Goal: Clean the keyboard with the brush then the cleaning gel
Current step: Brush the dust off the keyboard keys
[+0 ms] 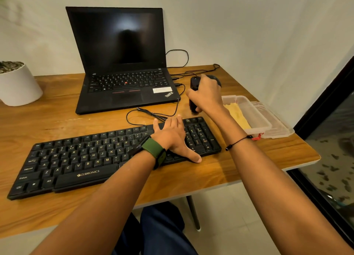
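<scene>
A black Zebronics keyboard (80, 159) lies across the front of the wooden table (57, 109). My left hand (172, 138) rests flat on its right part, fingers straight and thumb at the front edge beside the number pad. My right hand (206, 95) is raised behind the keyboard and grips a black brush (193, 94), held upright, its lower end just above the table. A clear plastic box (254, 115) at the right holds the yellow cleaning gel (238, 115).
A black ThinkPad laptop (122, 63) stands open behind the keyboard, with black cables (153, 115) looping between them. A black mouse (214, 78) lies behind my right hand. The box's lid (277, 124) sits by the table's right edge. A white plant pot (17, 84) stands far left.
</scene>
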